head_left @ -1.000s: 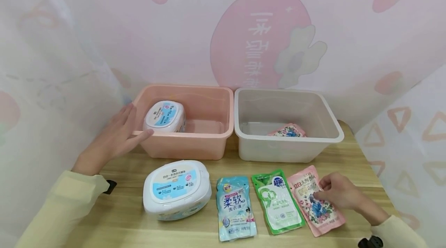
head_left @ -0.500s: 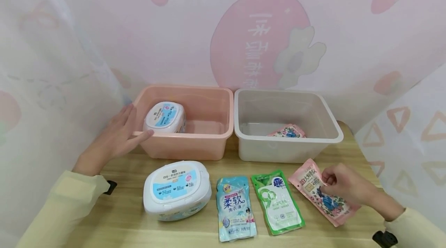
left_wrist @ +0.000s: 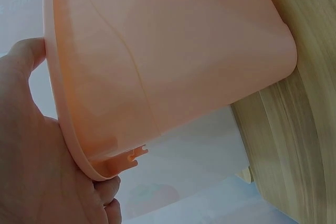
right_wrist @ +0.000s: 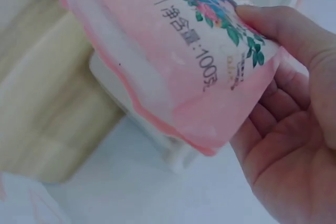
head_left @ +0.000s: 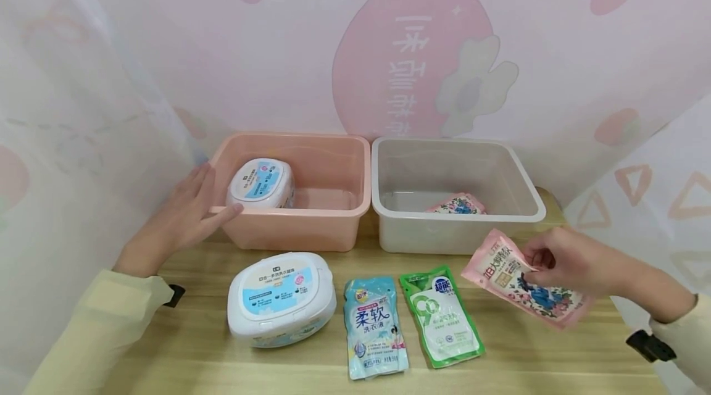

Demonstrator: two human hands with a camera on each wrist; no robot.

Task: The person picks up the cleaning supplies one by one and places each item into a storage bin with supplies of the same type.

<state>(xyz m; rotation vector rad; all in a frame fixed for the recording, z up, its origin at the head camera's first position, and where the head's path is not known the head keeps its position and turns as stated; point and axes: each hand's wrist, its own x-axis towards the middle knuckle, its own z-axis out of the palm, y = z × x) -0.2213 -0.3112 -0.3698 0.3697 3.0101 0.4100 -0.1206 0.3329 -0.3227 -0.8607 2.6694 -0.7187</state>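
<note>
My right hand (head_left: 572, 262) pinches a pink floral laundry detergent pouch (head_left: 502, 268), lifted and tilted in front of the grey-white tub (head_left: 461, 234). In the right wrist view, my thumb presses its printed front. At the left corner of the pink tub (head_left: 300, 231), my left hand (head_left: 174, 216) rests against the rim, thumb along the front, fingers along the side. A white lidded box (head_left: 261, 182) stands in the pink tub. Another pink floral pouch (head_left: 460, 205) lies in the grey-white tub, partly hidden by its front wall.
On the wooden table (head_left: 433, 379), a larger-looking white lidded box (head_left: 280, 299) sits before the pink tub. To its right lie a blue pouch (head_left: 376, 327) and a green pouch (head_left: 442, 318). A patterned curtain (head_left: 300, 62) hangs behind the tubs.
My right hand has picked up the pink pouch from beside the green one and moved it right and upward, turning it. My left hand has stayed on the pink tub.
</note>
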